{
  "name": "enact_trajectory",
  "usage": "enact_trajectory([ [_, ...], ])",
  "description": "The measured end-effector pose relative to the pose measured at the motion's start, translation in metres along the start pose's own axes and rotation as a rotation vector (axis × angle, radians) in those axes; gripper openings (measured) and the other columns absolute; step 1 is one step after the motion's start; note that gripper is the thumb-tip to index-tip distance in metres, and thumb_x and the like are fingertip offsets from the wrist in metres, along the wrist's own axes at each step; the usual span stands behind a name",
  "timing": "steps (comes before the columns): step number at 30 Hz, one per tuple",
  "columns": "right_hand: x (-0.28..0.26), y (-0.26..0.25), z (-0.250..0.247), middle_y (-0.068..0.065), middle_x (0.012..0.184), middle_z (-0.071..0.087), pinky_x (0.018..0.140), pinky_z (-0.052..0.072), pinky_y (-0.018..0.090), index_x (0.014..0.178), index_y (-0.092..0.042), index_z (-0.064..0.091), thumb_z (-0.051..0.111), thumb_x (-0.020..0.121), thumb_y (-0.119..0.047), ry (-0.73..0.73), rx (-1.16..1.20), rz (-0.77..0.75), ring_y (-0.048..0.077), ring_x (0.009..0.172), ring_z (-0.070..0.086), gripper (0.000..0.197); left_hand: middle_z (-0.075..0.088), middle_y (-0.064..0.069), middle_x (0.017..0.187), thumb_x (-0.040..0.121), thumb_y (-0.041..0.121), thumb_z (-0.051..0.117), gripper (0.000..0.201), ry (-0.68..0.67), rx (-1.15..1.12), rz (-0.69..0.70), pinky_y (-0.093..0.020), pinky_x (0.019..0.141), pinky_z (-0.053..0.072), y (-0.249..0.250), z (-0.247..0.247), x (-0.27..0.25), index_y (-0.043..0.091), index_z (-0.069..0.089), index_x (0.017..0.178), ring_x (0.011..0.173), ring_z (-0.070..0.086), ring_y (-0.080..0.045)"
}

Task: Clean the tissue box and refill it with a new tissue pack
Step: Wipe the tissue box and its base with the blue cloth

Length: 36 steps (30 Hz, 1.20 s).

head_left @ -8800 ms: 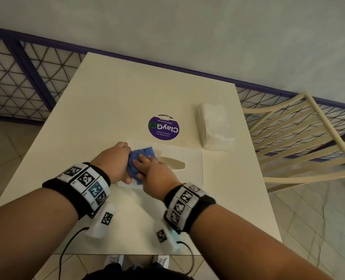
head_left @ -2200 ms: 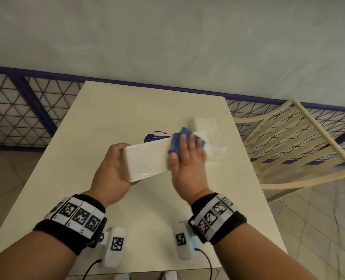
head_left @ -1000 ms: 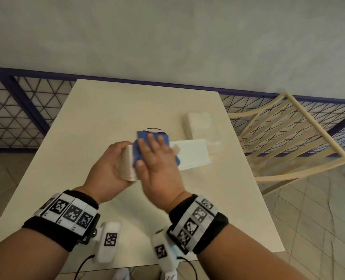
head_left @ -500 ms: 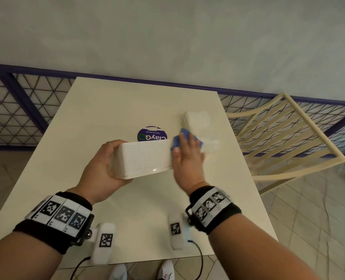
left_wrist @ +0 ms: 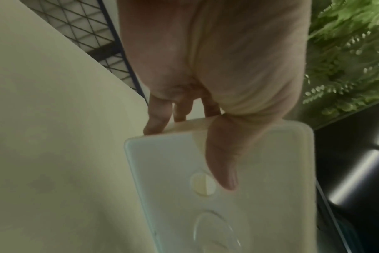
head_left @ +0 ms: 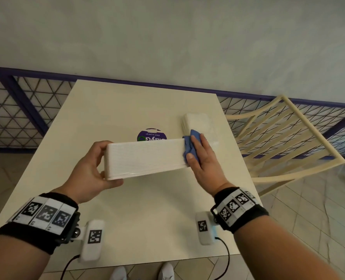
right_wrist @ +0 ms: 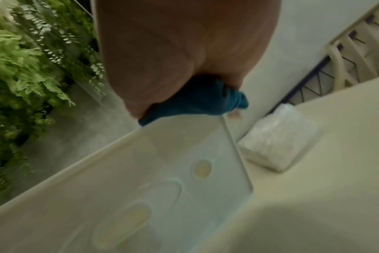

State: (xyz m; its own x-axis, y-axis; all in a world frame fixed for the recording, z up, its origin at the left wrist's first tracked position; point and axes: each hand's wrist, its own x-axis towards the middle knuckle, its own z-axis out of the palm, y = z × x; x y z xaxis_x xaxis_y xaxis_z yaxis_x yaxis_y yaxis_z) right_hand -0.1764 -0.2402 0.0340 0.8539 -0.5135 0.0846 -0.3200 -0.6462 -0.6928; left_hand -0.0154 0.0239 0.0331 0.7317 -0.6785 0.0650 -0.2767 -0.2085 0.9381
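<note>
Gripping hand, left of centre in the head view: the left hand (head_left: 91, 168) held the left end of the tissue box (head_left: 145, 157), fingers curled round its far side and the thumb under its near lower edge.
Left wrist view: the thumb (left_wrist: 222, 164) lay flat on the box's smooth underside (left_wrist: 238, 196), beside a small round hole, while the other fingers (left_wrist: 157, 116) hooked over the end edge.
Tissue box, centre of the head view: it was lifted clear of the table (head_left: 147, 215), lying lengthwise across the frame with a long white side toward the camera.
Sticker, just above the box: a round purple sticker (head_left: 152, 136) on the table was partly hidden behind the box's top edge.
Cloth, right of centre: a blue cloth (head_left: 190, 146) was bunched against the right end of the box.
Right hand, right of centre: the right hand (head_left: 203, 160) pressed the cloth onto that end, fingers nearly straight over it and the thumb at the box's front corner.
Right wrist view: the cloth (right_wrist: 197, 104) sat squeezed between palm and box end.
Tissue pack, upper right of the table: a wrapped white tissue pack (head_left: 200, 123) lay on the table behind the right hand.
Chair, right edge of the frame: a cream slatted chair (head_left: 284, 136) stood beside the table.
</note>
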Motion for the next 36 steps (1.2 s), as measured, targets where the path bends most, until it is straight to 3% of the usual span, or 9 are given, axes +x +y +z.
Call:
enact_trajectory([
  [5,0.007,-0.001,-0.041,-0.024,0.143,0.032,0.095,0.023,-0.006,0.144,-0.035,0.024,0.086,0.063,-0.028,-0.209,0.16,-0.08,-0.023,0.119,0.034,0.102,0.06,0.019,0.115,0.047,0.009,0.088,0.083,-0.076,-0.174,-0.088,-0.018,0.073,0.054,-0.004,-0.018,0.0,0.047,0.048,0.109,0.112,0.055,0.001],
  [8,0.009,0.0,-0.046,-0.037,0.13,0.038,0.093,0.026,-0.005,0.136,-0.033,0.033,0.089,0.06,-0.015,-0.208,0.201,-0.145,-0.024,0.115,0.036,0.096,0.061,0.021,0.114,0.043,0.023,0.084,0.086,-0.108,-0.186,-0.128,-0.023,0.078,0.051,-0.003,-0.019,0.001,0.052,0.045,0.113,0.107,0.057,0.004],
  [11,0.008,-0.003,-0.043,-0.046,0.117,0.043,0.09,0.03,-0.004,0.129,-0.03,0.039,0.088,0.059,-0.013,-0.165,0.179,-0.133,-0.02,0.11,0.042,0.088,0.057,0.03,0.119,0.063,0.004,0.085,0.102,-0.099,-0.055,-0.173,-0.025,0.095,0.044,-0.004,-0.018,0.003,0.057,0.031,0.132,0.11,0.053,0.012],
  [16,0.013,-0.016,-0.039,-0.018,0.129,0.045,0.094,0.031,0.0,0.132,-0.027,0.04,0.088,0.057,-0.02,-0.07,0.111,-0.174,-0.005,0.114,0.045,0.089,-0.004,0.031,0.151,0.057,0.048,0.084,0.127,-0.088,0.483,-0.105,-0.031,0.112,0.026,0.028,-0.016,0.006,0.055,-0.012,0.141,0.14,0.01,0.004],
  [19,0.017,-0.035,-0.029,-0.006,0.129,0.046,0.1,0.035,0.015,0.133,-0.021,0.041,0.088,0.055,-0.019,-0.092,0.031,-0.305,0.01,0.117,0.046,0.091,-0.014,0.028,0.154,0.056,0.063,0.077,0.126,-0.163,0.745,0.111,-0.032,0.116,0.02,0.06,0.017,0.01,0.05,-0.015,0.143,0.145,-0.002,-0.001],
  [24,0.019,-0.069,-0.004,0.004,0.132,0.051,0.108,0.036,0.035,0.131,-0.015,0.049,0.085,0.058,-0.022,-0.062,0.006,-0.535,0.017,0.124,0.045,0.082,0.043,0.011,0.139,0.064,0.047,0.071,0.091,-0.018,0.814,0.133,-0.036,0.085,0.048,0.066,0.051,0.029,0.039,0.024,0.142,0.113,0.053,-0.018],
  [29,0.014,-0.058,-0.001,-0.003,0.161,0.01,0.117,-0.001,0.049,0.149,-0.034,0.015,0.049,0.076,-0.072,-0.137,-0.1,-0.466,0.014,0.148,0.001,0.089,0.055,0.016,0.117,0.057,0.036,0.08,0.078,0.059,0.575,0.125,-0.028,0.068,0.046,0.052,0.04,0.028,0.037,0.041,0.125,0.092,0.06,-0.016],
  [32,0.017,-0.039,-0.003,-0.004,0.161,0.009,0.119,0.002,0.054,0.149,-0.037,0.014,0.012,0.083,-0.077,-0.047,0.083,-0.256,0.01,0.148,0.002,0.077,0.053,0.02,0.112,0.053,0.036,0.072,0.074,0.061,0.537,0.171,-0.018,0.062,0.04,0.051,0.036,0.024,0.04,0.04,0.12,0.086,0.056,-0.01],
  [36,0.011,-0.06,0.017,-0.001,0.16,0.012,0.119,0.007,0.05,0.149,-0.031,0.019,0.001,0.087,-0.069,0.03,0.093,-0.206,0.016,0.148,0.005,0.075,0.055,0.013,0.114,0.053,0.039,0.073,0.077,0.086,0.573,0.147,-0.027,0.068,0.044,0.046,0.037,0.029,0.037,0.041,0.123,0.089,0.059,-0.016],
])
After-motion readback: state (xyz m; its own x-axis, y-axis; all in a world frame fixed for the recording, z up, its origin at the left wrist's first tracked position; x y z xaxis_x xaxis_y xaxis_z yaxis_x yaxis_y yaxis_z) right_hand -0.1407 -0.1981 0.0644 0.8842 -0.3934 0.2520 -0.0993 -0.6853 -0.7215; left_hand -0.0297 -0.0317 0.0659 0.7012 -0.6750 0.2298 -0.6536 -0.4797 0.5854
